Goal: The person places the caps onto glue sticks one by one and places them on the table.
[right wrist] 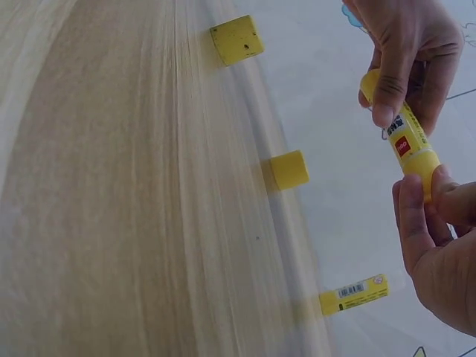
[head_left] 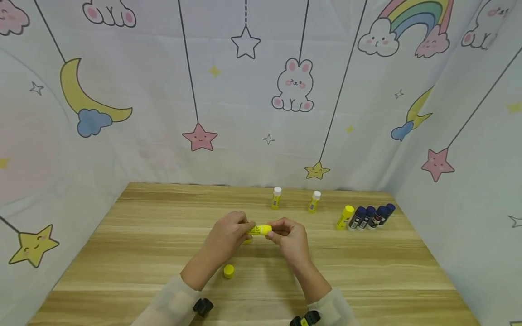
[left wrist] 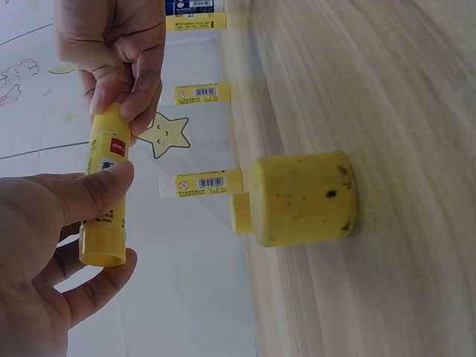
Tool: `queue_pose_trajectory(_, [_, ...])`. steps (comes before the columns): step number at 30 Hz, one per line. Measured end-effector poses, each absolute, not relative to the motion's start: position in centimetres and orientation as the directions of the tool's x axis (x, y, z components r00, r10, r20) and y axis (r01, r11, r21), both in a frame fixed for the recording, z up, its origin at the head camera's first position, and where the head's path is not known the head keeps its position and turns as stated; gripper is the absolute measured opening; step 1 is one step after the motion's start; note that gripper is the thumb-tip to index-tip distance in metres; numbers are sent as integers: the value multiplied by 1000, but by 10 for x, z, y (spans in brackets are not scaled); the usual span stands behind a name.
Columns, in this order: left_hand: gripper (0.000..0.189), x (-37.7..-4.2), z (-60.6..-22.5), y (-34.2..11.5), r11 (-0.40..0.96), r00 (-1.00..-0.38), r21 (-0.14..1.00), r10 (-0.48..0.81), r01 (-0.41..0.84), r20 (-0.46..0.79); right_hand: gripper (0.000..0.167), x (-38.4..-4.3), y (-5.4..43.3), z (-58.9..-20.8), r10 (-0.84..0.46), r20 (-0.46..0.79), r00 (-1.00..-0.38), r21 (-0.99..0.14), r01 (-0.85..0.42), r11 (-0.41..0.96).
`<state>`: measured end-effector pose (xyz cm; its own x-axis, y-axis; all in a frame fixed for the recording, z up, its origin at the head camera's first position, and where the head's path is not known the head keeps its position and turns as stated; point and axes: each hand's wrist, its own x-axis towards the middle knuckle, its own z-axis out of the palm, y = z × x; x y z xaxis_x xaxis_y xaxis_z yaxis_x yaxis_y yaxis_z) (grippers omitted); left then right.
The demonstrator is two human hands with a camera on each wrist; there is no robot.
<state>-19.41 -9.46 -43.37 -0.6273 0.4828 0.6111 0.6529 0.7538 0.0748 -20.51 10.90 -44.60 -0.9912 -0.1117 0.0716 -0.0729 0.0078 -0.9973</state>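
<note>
A yellow glue stick (head_left: 259, 230) is held level above the table between both hands. My left hand (head_left: 231, 233) grips its body with the thumb laid along the label, as the left wrist view shows. My right hand (head_left: 290, 237) pinches its other end, the yellow cap (right wrist: 422, 165), between thumb and fingers. Below the hands a loose yellow cap (head_left: 229, 271) stands on the wood, dark specks on it in the left wrist view. A second yellow cap (right wrist: 290, 169) stands farther back, mostly hidden by my left hand in the head view.
Toward the back of the table stand two glue sticks with white tops, one left (head_left: 276, 198) and one right (head_left: 314, 202). Farther right are a yellow glue stick (head_left: 345, 218) and several dark-capped sticks (head_left: 370, 218) in a close row. A printed cloth (head_left: 244, 104) hangs behind.
</note>
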Motion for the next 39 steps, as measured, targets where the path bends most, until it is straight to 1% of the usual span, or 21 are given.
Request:
queue_pose_trajectory(6, [36, -193, -435, -96, 736, -651, 151, 458, 659, 605, 17, -203, 114, -443, -129, 67, -989, -995, -76, 65])
queue_pose_trajectory(10, [35, -194, -439, -94, 738, -673, 179, 451, 651, 587, 18, -204, 119, -441, -143, 56, -988, -993, -71, 98])
queue_pose_trajectory(24, [40, -195, -446, -85, 712, -688, 237, 448, 661, 571, 21, -206, 136, -438, -180, 30, -983, -984, -61, 167])
queue_pose_trajectory(28, [42, -195, -446, -87, 735, -710, 235, 437, 636, 553, 22, -207, 144, -437, -159, 32, -987, -976, -65, 208])
queue_pose_trajectory(34, [43, -199, -444, -96, 812, -760, 193, 393, 551, 518, 20, -213, 159, -426, -88, 40, -995, -937, -68, 344])
queue_pose_trajectory(39, [46, -204, -443, -102, 843, -785, 188, 357, 505, 506, 20, -220, 178, -416, -74, 62, -995, -853, -91, 514])
